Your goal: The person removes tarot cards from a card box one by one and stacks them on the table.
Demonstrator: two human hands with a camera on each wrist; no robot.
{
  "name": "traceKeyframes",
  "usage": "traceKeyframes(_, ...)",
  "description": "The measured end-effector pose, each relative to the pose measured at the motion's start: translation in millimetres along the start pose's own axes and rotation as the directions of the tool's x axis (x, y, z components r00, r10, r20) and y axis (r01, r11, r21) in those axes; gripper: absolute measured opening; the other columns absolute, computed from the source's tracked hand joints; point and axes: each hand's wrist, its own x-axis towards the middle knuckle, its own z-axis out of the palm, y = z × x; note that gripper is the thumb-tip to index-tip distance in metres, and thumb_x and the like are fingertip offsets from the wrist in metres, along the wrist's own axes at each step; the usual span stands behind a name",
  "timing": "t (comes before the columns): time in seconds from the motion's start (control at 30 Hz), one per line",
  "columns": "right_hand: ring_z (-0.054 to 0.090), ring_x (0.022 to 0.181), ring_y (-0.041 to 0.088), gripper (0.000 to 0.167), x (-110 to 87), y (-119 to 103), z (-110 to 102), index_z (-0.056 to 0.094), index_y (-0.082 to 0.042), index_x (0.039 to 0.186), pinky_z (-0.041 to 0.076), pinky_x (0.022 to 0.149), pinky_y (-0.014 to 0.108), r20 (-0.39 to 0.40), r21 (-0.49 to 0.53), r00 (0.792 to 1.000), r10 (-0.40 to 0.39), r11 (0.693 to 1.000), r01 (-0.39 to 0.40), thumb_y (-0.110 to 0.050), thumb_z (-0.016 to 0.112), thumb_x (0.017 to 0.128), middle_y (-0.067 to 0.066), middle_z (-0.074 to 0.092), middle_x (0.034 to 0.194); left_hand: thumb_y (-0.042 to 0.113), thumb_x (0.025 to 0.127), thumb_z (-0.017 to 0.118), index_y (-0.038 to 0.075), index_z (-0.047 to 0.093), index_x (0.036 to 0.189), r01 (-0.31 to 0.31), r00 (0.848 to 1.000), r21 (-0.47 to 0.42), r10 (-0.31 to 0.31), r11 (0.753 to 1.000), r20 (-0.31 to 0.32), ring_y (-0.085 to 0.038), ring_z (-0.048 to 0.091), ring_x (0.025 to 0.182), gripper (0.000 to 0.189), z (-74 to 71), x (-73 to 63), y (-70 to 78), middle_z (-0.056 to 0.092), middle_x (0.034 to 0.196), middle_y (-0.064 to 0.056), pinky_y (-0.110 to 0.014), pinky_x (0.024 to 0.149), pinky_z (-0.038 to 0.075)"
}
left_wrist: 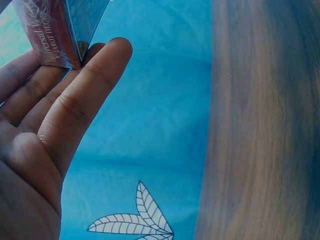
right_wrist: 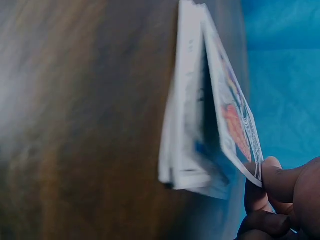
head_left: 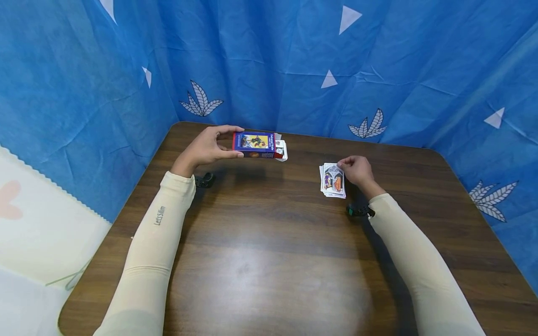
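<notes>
A blue and red tarot card box (head_left: 256, 142) is held above the back left of the table by my left hand (head_left: 206, 147), thumb on the near side and fingers on the far side. Its flap end faces right and stands open, with the edge of some cards (head_left: 280, 148) showing inside. My right hand (head_left: 357, 170) pinches one printed tarot card (right_wrist: 232, 110) by its corner between thumb and finger. That card is tilted up off a small, slightly uneven stack of cards (right_wrist: 182, 110) on the table. In the left wrist view, only the lower end of the box shows.
The brown wooden table (head_left: 269, 242) has rounded back corners. A blue curtain (head_left: 260, 60) with leaf and triangle prints hangs right behind it and along the sides. Dark wrist straps (head_left: 359, 211) sit below both wrists.
</notes>
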Motion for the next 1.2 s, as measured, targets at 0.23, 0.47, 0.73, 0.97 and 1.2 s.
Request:
traceKeyframes(0.23, 0.054, 0.091, 0.027, 0.027, -1.0, 3, 2, 0.071, -0.004, 0.107, 0.042, 0.074, 0.034, 0.013, -0.081, 1.0, -0.015, 0.997, 0.016, -0.026, 0.058, 0.1, 0.016, 0.065, 0.107, 0.036, 0.075, 0.086, 0.02, 0.058, 0.136, -0.004, 1.0, 0.02, 0.004, 1.0, -0.001, -0.024, 0.057, 0.114, 0.069, 0.0, -0.8, 3.5, 0.054, 0.136, -0.006, -0.03, 0.082, 0.06)
traceKeyframes(0.47, 0.054, 0.09, 0.029, 0.027, -4.2, 4, 0, 0.07, -0.001, 0.104, 0.043, 0.075, 0.037, 0.03, -0.132, 0.999, -0.035, 0.99, 0.039, -0.026, 0.06, 0.098, 0.017, 0.065, 0.103, 0.039, 0.074, 0.086, 0.021, 0.057, 0.136, -0.012, 1.0, 0.034, 0.012, 0.999, -0.002, -0.024, 0.057, 0.115, 0.071, 0.1, 0.0, 5.3, 0.054, 0.137, -0.006, -0.033, 0.084, 0.06)
traceKeyframes(0.73, 0.054, 0.09, 0.029, 0.034, -5.4, -3, -1, 0.069, -0.001, 0.106, 0.043, 0.073, 0.036, 0.015, -0.148, 0.999, -0.048, 0.988, 0.05, -0.032, 0.055, 0.098, 0.018, 0.065, 0.108, 0.028, 0.076, 0.086, 0.017, 0.058, 0.136, -0.021, 1.0, -0.001, 0.021, 1.0, -0.017, -0.025, 0.058, 0.118, 0.067, -0.8, 0.7, 4.1, 0.055, 0.137, -0.008, -0.027, 0.081, 0.06)
traceKeyframes(0.97, 0.051, 0.084, 0.021, 0.035, -20.9, -53, 4, 0.068, -0.002, 0.114, 0.041, 0.066, 0.028, 0.023, 0.145, 0.975, -0.22, 0.966, 0.214, -0.03, 0.053, 0.102, 0.014, 0.065, 0.11, 0.029, 0.076, 0.086, 0.018, 0.058, 0.135, -0.024, 1.0, -0.009, 0.024, 1.0, -0.017, -0.024, 0.057, 0.117, 0.066, -1.4, -0.9, 4.0, 0.054, 0.137, -0.007, -0.025, 0.081, 0.059)
traceKeyframes(1.2, 0.048, 0.07, 0.012, 0.033, -42.3, -110, 15, 0.068, -0.001, 0.111, 0.041, 0.056, 0.024, 0.044, 0.388, 0.929, -0.366, 0.864, 0.322, -0.031, 0.059, 0.1, 0.008, 0.063, 0.095, 0.027, 0.077, 0.086, 0.018, 0.058, 0.136, -0.021, 1.0, -0.013, 0.02, 1.0, -0.017, -0.025, 0.057, 0.117, 0.065, -1.7, -2.2, 4.4, 0.054, 0.137, -0.008, -0.024, 0.079, 0.059)
